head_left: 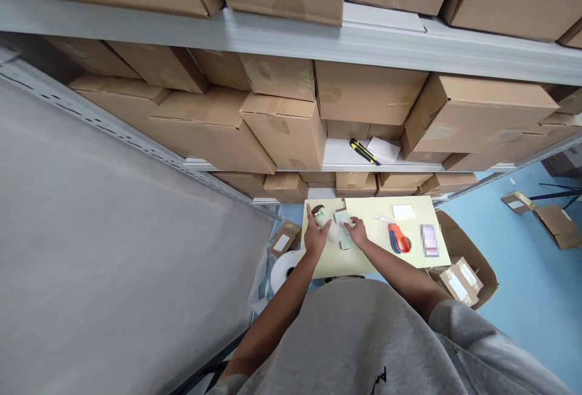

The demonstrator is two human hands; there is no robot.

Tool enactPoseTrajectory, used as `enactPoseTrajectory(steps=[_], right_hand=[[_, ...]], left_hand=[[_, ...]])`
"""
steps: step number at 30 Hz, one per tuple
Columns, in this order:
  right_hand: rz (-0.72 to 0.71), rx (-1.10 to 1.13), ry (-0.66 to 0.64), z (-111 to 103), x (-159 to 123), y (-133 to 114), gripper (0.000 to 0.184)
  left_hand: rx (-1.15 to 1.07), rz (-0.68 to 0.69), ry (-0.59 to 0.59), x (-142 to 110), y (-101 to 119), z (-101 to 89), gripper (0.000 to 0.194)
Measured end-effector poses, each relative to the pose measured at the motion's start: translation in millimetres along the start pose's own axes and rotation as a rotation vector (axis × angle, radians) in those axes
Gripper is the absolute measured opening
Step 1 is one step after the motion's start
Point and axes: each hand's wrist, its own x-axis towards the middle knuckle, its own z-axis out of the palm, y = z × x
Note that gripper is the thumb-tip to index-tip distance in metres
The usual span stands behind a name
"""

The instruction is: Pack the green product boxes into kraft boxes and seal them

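left hand (315, 238) around jar (324, 219) | right hand (357, 232) on paper slip (344, 220)

Just right of your right hand (357, 232), an orange-and-blue tape dispenser (399, 238) sits on the pale yellow tabletop (411, 259). Left of your left hand (316, 236) is a white roll (284, 270); ahead, a yellow utility knife (362, 151) lies on the shelf (345, 155).

Nothing here can be read from where I stand: the slip (344, 228) under the right hand (357, 232), the jar (324, 219) in the left hand (315, 236) and the pink-printed card (430, 241) are blurred or too small.
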Motion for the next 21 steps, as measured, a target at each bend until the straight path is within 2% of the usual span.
enactPoseTrajectory(steps=[2, 4, 6, 9, 12, 15, 18, 21], right_hand=[[0.108, -0.238, 0.047, 8, 3, 8, 0.082], [0.169, -0.397, 0.032, 19, 7, 14, 0.105], [0.177, -0.440, -0.007, 32, 13, 18, 0.121], [0.180, -0.427, -0.039, 46, 20, 23, 0.135], [0.188, -0.433, -0.033, 51, 22, 25, 0.133], [0.157, -0.395, -0.030, 44, 17, 24, 0.119], [0.058, -0.283, -0.052, 31, 7, 21, 0.102], [-0.064, -0.163, -0.095, 17, -4, 17, 0.090]], left_hand=[[-0.003, 0.086, 0.016, 7, -1, -7.7, 0.077], [0.013, 0.118, 0.010, 14, -1, -13.5, 0.068], [0.025, 0.106, -0.010, 21, -3, -17.0, 0.064], [0.017, 0.074, -0.040, 28, -9, -18.5, 0.059], [-0.008, 0.069, -0.034, 35, -15, -18.3, 0.056], [-0.073, 0.092, 0.048, 46, -17, -18.0, 0.064], [-0.150, 0.103, 0.132, 61, -13, -17.1, 0.076], [-0.196, 0.123, 0.151, 76, -2, -16.0, 0.081]])
